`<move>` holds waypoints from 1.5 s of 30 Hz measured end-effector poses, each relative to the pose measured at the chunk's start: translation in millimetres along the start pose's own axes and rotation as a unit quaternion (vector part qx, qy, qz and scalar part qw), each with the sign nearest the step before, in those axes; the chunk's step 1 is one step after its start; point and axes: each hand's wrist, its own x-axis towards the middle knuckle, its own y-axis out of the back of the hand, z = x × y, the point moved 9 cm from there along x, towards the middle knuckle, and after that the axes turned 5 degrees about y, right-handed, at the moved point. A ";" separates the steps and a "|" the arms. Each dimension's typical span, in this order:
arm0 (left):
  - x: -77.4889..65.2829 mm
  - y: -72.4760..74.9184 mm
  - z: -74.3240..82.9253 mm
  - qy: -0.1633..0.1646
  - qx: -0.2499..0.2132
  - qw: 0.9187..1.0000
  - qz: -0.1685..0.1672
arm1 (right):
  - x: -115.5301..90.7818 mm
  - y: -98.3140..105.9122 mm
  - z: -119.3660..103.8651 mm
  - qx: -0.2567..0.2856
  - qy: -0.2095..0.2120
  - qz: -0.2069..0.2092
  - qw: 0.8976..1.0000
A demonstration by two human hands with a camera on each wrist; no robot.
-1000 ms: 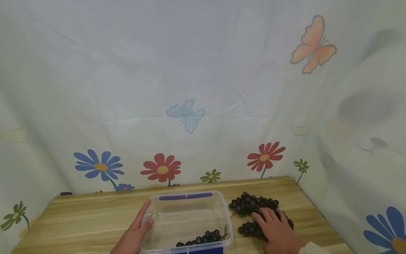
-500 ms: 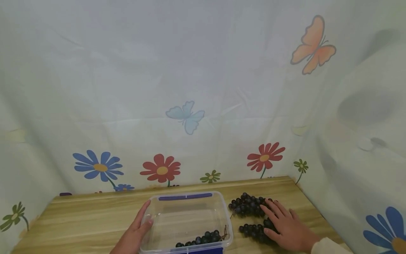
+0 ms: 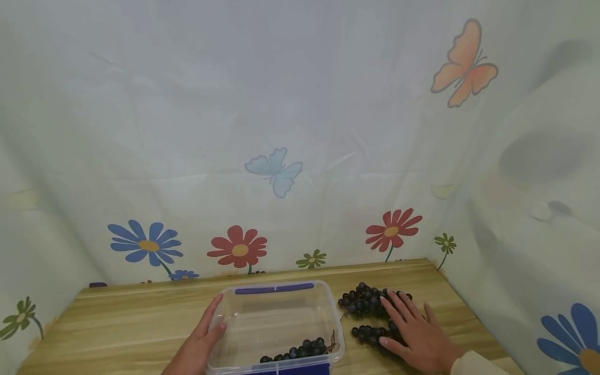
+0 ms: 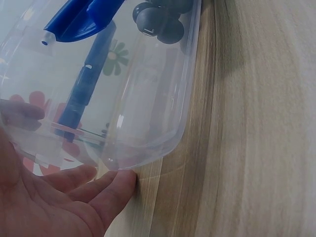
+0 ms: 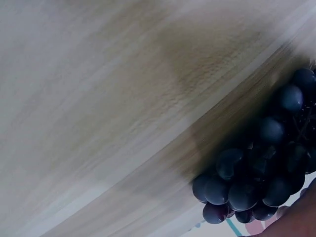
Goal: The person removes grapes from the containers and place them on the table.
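Note:
My left hand (image 3: 197, 344) holds the left end of a clear plastic food container (image 3: 333, 317) with blue clips. In the left wrist view, fingertips (image 4: 121, 182) touch the container's outer lower corner. Dark grapes (image 3: 300, 350) lie inside along its near side, a brown stem at the right. To the right, my right hand (image 3: 417, 336) is spread over two bunches, fingers straight. Its fingertips reach the far bunch (image 3: 361, 304); its thumb lies over the near bunch (image 3: 367, 333), partly hidden under the palm. The right wrist view shows dark grapes (image 5: 242, 195) closely beside the hand.
The container and loose bunches stand on a wood-grain table (image 3: 140, 323). A pale cloth (image 3: 187, 130) printed with flowers and butterflies hangs behind and at both sides. A small dark purple object (image 3: 97, 285) shows at the table's far left edge.
My right hand has shifted right from over the grapes, then slightly back left, its fingers straighter now and its thumb spread. The left hand and container stay in place.

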 end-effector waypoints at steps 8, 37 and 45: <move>-0.3 0.9 4.2 -0.012 0.007 1.000 0.004 | 2.6 2.6 -10.7 -0.020 0.029 0.014 0.999; 1.5 0.8 -3.6 0.012 0.004 1.000 0.002 | 22.1 46.5 -96.1 -0.056 0.192 0.013 0.980; -0.9 -0.6 -1.1 0.002 -0.003 1.000 0.001 | 28.2 44.9 -118.5 -0.066 0.230 -0.022 0.971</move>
